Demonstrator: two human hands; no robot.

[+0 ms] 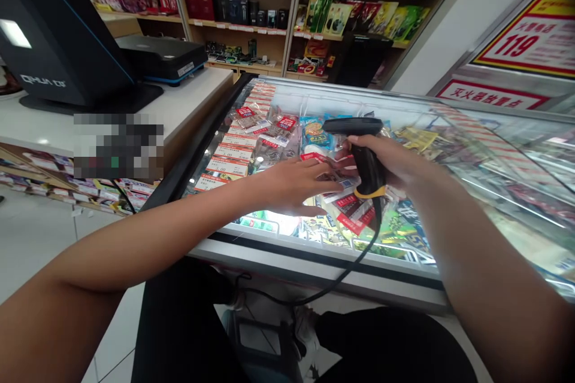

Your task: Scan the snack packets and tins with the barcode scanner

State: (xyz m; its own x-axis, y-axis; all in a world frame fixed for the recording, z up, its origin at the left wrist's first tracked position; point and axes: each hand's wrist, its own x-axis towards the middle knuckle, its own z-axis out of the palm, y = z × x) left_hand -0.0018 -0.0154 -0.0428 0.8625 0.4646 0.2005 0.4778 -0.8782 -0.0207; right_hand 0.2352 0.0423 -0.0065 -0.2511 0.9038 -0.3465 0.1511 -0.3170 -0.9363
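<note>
My right hand (392, 158) is wrapped round the handle of a black barcode scanner (369, 170) with a yellow ring near its base. The scanner's head tilts over several clear snack packets with red labels (354, 212) on top of the glass-topped freezer. My left hand (300, 184) reaches over these packets from the left, fingers spread and stretched out. Its fingertips are at a red-labelled packet beside the scanner; whether they touch it I cannot tell. More snack packets (284, 127) lie just beyond my left hand.
A black cable (332, 284) droops from the scanner past the freezer's front edge (314, 257). Orange-and-white price labels (230, 152) line the glass at the left. A white counter (197, 87) carries a black terminal (67, 42) and a flat black device (166, 57). Stocked shelves (242, 27) stand behind.
</note>
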